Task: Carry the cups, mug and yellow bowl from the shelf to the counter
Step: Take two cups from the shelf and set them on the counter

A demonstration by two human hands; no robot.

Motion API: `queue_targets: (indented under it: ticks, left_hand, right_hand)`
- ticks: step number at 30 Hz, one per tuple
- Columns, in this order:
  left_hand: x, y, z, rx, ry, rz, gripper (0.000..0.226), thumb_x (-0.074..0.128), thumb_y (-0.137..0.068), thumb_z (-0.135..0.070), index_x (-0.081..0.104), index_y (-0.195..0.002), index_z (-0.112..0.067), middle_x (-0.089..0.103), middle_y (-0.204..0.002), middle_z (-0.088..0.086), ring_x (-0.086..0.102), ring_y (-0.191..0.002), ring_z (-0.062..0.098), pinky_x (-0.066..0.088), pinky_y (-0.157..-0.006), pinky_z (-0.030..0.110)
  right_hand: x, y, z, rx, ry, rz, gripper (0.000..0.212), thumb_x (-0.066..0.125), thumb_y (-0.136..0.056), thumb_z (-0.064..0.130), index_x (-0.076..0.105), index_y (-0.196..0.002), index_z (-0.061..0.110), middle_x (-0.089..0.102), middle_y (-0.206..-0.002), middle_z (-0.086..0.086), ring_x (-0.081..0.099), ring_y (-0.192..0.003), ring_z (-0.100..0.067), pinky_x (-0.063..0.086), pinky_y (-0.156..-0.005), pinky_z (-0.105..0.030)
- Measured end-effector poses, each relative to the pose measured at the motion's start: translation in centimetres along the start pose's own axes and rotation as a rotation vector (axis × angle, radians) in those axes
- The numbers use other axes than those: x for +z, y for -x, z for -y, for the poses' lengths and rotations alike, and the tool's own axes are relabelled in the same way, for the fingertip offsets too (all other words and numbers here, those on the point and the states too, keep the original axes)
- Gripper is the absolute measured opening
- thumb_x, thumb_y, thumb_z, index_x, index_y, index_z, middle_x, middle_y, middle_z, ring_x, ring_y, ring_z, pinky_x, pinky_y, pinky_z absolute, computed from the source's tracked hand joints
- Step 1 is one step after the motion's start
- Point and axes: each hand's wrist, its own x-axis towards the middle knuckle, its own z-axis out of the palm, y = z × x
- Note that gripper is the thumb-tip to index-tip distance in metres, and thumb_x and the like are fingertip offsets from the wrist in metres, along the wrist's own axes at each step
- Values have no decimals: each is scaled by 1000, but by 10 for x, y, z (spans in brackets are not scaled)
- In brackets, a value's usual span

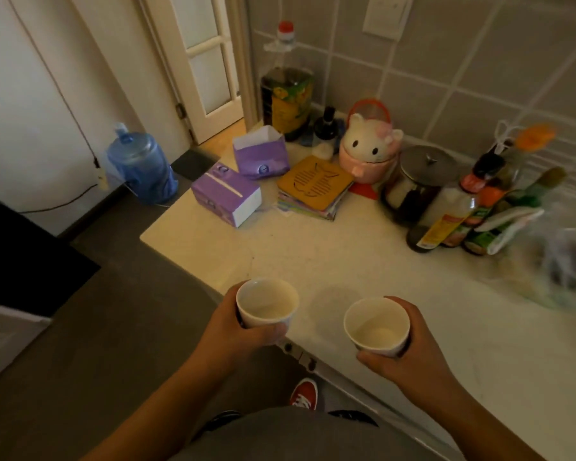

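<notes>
I hold two white paper cups, both upright and empty inside. My left hand [238,324] wraps around the left cup [266,302] right over the front edge of the pale counter [330,254]. My right hand [413,354] grips the right cup [376,326] just above the counter's near part. Both cups appear to hover a little above the surface. No mug, yellow bowl or shelf is in view.
Toward the back of the counter stand two purple tissue boxes [228,193], a wooden fish coaster on a stack [313,184], a cat-shaped jar [369,151], a lidded glass jar [419,181], several bottles [463,211] and a plastic bag [559,261]. A blue water jug [140,164] sits on the floor at left.
</notes>
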Motion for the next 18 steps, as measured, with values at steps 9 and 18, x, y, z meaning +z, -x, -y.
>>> queue_targets:
  ticks: [9, 18]
  left_hand:
    - [16, -90, -22, 50, -75, 133, 71, 89, -63, -14, 54, -124, -26, 65, -113, -4, 64, -101, 8, 57, -67, 22]
    - [31, -159, -32, 132, -203, 179, 78, 95, -49, -24, 52, -114, -34, 63, -111, -5, 63, -100, 11, 54, -74, 26]
  right_hand:
    - [3, -45, 1, 72, 10, -163, 85, 90, -55, 40, 37, -121, 50, 49, -120, 29, 52, -111, 7, 46, -88, -19]
    - [8, -73, 6, 220, 68, -386, 83, 88, -47, 54, 34, -108, 70, 48, -107, 41, 44, -102, 27, 40, -68, -6]
